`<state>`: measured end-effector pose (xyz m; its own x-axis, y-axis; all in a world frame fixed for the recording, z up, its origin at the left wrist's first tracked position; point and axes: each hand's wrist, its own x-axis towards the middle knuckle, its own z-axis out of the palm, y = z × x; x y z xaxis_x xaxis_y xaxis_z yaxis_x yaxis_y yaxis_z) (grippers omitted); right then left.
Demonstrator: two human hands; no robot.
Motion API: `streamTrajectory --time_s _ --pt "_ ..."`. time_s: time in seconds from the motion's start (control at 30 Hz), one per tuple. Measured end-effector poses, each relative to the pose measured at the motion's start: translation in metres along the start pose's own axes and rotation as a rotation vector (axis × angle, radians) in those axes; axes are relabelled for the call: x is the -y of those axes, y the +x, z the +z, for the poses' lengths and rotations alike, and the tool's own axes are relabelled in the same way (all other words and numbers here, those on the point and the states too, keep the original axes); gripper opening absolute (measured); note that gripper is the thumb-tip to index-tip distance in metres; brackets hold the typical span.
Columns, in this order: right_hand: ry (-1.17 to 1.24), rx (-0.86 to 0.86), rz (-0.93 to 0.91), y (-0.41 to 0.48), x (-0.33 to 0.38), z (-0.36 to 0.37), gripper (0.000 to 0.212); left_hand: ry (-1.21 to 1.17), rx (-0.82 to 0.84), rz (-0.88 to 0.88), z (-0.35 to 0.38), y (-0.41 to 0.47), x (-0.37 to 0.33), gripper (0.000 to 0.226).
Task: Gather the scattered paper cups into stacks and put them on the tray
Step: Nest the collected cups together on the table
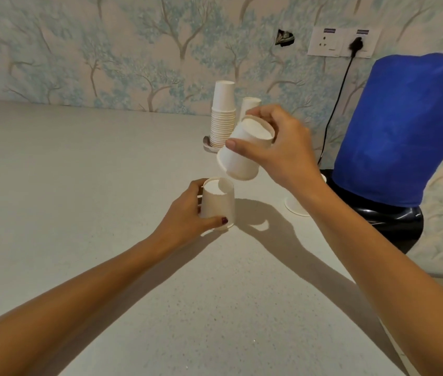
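My left hand (187,215) grips a white paper cup (219,204) that stands upside down on the light countertop. My right hand (277,147) holds a second white cup (244,153) in the air just above and to the right of it, tilted, base up. Behind them a tall stack of upside-down cups (223,115) stands on a small grey tray (208,144). A shorter stack or single cup (250,105) shows behind my right hand, mostly hidden. Another cup (295,206) sits on the counter under my right wrist, partly covered.
A large water bottle under a blue cover (405,128) stands on a black base (394,221) at the right counter edge. A black cable (335,104) runs up to a wall socket (342,42). Patterned wallpaper backs the countertop (79,172).
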<state>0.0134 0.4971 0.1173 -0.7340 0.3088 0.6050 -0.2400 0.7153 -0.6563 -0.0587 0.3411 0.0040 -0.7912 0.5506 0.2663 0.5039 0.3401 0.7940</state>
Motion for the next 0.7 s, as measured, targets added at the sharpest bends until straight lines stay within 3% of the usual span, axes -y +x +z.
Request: streamTrajectory --time_s 0.33,0.7 --pt "-0.09 0.193 0.04 -0.015 -0.01 0.052 0.061 -0.099 0.042 0.004 -0.006 -0.002 0.013 0.088" --pt "-0.165 0.326 0.045 -0.045 -0.027 0.059 0.065 -0.046 -0.025 0.081 -0.002 -0.009 0.014 0.054"
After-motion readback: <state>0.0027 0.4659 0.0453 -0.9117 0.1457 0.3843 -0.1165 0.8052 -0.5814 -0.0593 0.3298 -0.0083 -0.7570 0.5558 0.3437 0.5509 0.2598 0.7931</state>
